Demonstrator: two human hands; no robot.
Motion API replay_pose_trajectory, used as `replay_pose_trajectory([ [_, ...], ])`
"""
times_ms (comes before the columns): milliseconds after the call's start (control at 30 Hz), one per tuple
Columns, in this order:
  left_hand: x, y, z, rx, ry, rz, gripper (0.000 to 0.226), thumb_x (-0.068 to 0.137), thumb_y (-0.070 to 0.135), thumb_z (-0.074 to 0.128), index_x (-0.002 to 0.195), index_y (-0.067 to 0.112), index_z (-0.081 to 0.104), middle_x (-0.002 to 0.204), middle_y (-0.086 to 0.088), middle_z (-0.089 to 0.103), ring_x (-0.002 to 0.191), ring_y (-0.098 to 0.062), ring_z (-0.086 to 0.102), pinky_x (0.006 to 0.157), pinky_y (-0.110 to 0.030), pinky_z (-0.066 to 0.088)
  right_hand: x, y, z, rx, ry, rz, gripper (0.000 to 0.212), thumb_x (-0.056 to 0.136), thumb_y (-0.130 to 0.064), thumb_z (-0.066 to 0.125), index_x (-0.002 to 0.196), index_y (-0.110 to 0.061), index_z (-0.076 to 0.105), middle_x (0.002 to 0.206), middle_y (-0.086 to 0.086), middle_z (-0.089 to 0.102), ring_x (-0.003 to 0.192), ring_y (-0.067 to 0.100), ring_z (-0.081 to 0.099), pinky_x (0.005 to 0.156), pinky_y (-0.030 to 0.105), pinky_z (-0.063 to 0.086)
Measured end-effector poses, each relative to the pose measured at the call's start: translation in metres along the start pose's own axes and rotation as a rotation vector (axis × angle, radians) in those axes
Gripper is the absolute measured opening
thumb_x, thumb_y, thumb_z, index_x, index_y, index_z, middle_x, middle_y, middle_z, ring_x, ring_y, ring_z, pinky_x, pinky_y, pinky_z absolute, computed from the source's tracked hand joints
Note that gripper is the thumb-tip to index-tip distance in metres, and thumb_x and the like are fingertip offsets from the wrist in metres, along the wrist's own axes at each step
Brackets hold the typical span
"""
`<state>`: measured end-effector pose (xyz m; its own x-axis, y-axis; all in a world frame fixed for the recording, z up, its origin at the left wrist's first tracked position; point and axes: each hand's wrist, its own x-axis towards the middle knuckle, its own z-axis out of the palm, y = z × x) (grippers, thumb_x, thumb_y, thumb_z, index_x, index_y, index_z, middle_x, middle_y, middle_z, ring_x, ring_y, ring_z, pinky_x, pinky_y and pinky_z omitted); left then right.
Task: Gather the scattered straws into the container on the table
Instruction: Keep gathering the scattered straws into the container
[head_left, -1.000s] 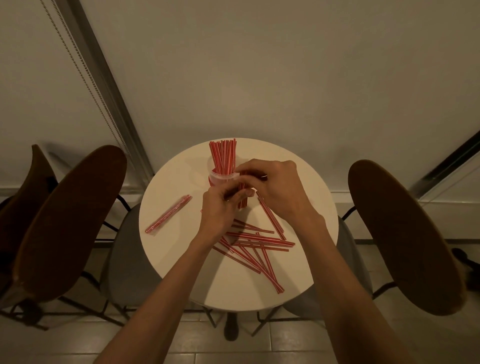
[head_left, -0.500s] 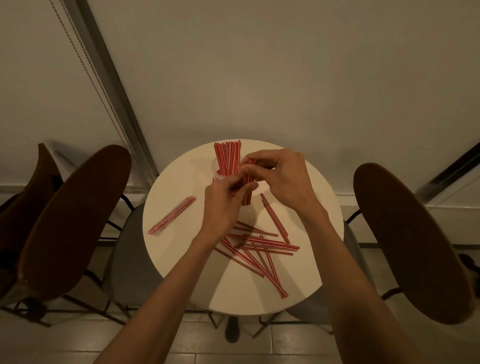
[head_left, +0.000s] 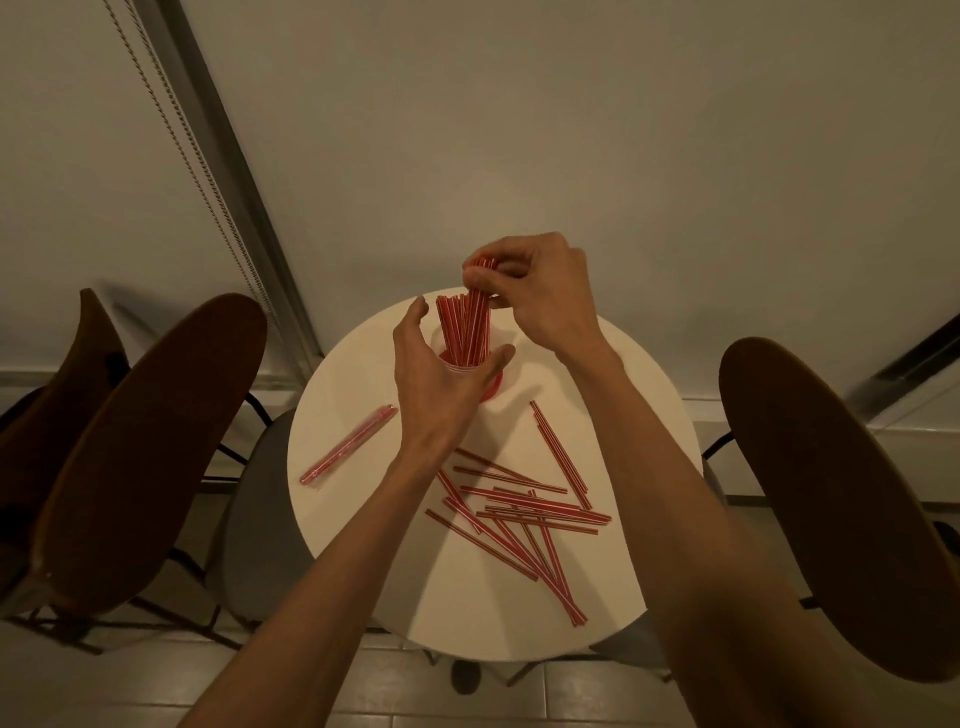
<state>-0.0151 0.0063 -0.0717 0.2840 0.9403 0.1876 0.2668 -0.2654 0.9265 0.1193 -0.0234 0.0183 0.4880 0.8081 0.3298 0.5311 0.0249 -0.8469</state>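
Note:
A clear container with a red base stands at the far middle of the round white table, holding a bunch of upright red-and-white straws. My right hand pinches the tops of a few straws that reach down into the container. My left hand hovers just in front of the container, fingers spread and relaxed, holding nothing. Several loose straws lie scattered on the near right part of the table.
A wrapped pack of straws lies on the table's left side. Brown chairs stand to the left and right of the table. A wall with a bead chain rises behind.
My right hand rose and carried its few straws up over the container, lowering them in. My left hand let go of them and opened beside the container.

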Motion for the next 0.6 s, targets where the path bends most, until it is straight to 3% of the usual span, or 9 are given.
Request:
replay_pose_trajectory([
  [133,0.005,-0.010,0.004,0.017,-0.074,-0.081,0.116,0.077,0.051,0.094,0.167,0.018,0.028,0.170,-0.004,0.039,0.155,-0.023,0.041,0.122,-0.036,0.036,0.003,0.014,0.016,-0.050,-0.069,0.051,0.012,0.091,-0.020,0.087,0.103,-0.023,0.082,0.081,-0.002,0.082,0.077,0.008,0.080,0.078,0.034,0.068],
  [333,0.009,-0.015,0.005,0.043,-0.101,-0.053,0.095,0.082,0.045,0.092,0.158,0.015,0.044,0.156,-0.004,0.057,0.141,-0.022,0.059,0.118,-0.038,0.049,0.001,0.027,0.027,-0.138,-0.103,0.037,0.009,0.091,-0.020,0.086,0.098,-0.023,0.082,0.073,-0.006,0.080,0.072,0.006,0.078,0.079,0.034,0.067],
  [500,0.007,-0.013,0.003,0.054,-0.099,-0.052,0.092,0.082,0.039,0.094,0.156,0.014,0.045,0.154,-0.005,0.059,0.138,-0.023,0.060,0.116,-0.036,0.048,-0.003,0.032,0.035,-0.340,-0.144,0.004,0.020,0.092,-0.034,0.081,0.111,-0.034,0.082,0.103,-0.011,0.081,0.107,0.022,0.072,0.098,0.046,0.061],
  [600,0.008,-0.012,0.000,0.063,-0.114,-0.053,0.096,0.082,0.042,0.093,0.158,0.014,0.043,0.157,-0.006,0.057,0.142,-0.025,0.058,0.118,-0.039,0.048,-0.003,0.021,0.029,-0.362,-0.158,-0.008,0.028,0.094,-0.033,0.079,0.122,-0.030,0.081,0.113,-0.009,0.081,0.111,0.016,0.073,0.103,0.043,0.060],
])
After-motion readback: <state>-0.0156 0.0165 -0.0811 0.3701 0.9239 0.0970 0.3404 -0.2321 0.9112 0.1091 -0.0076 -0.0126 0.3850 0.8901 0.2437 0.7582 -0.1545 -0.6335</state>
